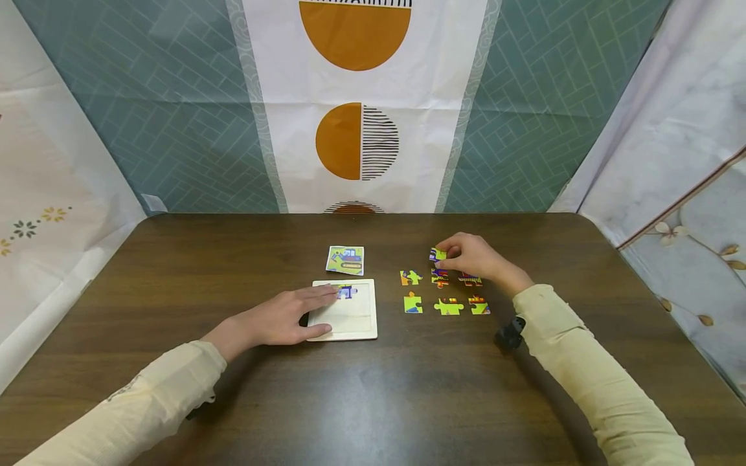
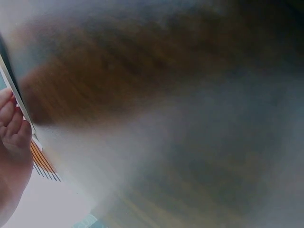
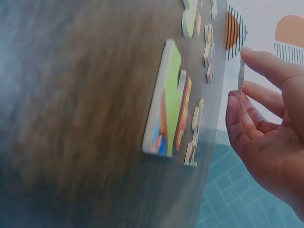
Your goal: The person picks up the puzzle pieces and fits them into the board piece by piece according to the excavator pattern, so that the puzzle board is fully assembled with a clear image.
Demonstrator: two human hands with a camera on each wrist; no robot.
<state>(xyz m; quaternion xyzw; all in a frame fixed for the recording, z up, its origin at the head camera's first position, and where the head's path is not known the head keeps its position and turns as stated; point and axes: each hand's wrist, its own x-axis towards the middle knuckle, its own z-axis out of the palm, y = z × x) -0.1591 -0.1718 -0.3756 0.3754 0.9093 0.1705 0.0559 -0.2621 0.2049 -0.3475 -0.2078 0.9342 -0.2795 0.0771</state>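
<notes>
From here I see the left hand [image 1: 285, 316] lying with fingers straight and thumb spread over the near-left part of a white tray [image 1: 350, 323], its fingertips right at a purple-blue puzzle piece [image 1: 346, 292] inside. Well off to the tray's right, the right hand [image 1: 476, 256] pinches another piece [image 1: 437, 254] between thumb and fingers. Six loose pieces [image 1: 449, 307] lie on the desk [image 1: 350, 401] just below that hand, between it and the person, and a picture card [image 1: 345, 260] sits beyond the tray.
</notes>
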